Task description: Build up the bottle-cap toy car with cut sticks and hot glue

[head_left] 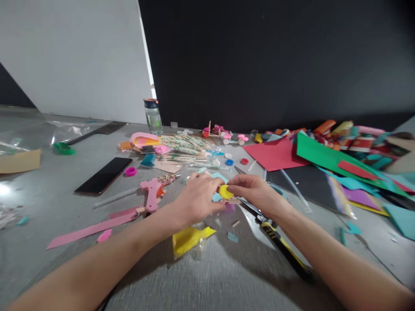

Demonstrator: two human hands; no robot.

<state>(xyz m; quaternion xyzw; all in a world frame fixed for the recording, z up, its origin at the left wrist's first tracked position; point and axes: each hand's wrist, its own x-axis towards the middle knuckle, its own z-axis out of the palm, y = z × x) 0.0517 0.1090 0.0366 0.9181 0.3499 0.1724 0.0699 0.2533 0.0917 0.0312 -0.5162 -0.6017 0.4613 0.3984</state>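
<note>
both forearms are showing bare from the frame's bottom edge up to the wrists, no sleeves reaching into view. left hand (pixel 197 199) and right hand (pixel 256 192) are both going ungloved. no rings, watch, bands or straps showing on either wrist or on the visible fingers. nails are looking short and unpainted where they show; finer detail is blurring out.

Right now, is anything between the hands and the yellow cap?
Nothing visible. The left hand and right hand both already pinch the yellow cap from either side, above a small wooden stick piece.
</note>
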